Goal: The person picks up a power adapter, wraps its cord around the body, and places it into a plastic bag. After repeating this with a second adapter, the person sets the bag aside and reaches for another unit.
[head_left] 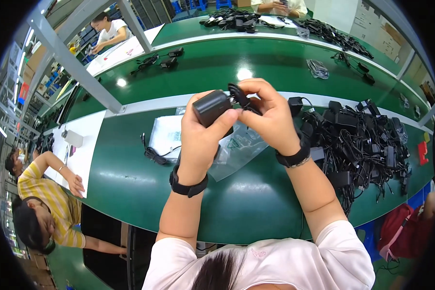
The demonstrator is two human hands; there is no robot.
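Raised over the green bench, my left hand [203, 125] is closed round a black power adapter [212, 107]. My right hand [267, 108] pinches the adapter's bundled black cable [238, 94] close beside it. Metal prongs show between the adapter and the bundle. Black bands circle both wrists. Below the hands lies a clear plastic bag [241, 147] with a green mark. A stack of white bags [165, 133] is left of it, with a loose black cable [153, 154] at its edge.
A large heap of black adapters and cables [353, 145] covers the bench's right side. A green conveyor [203, 63] runs beyond the grey rail, carrying adapters and a bagged one [318, 68]. A person in a yellow striped shirt [48, 179] is at left. A red holder [423, 153] stands far right.
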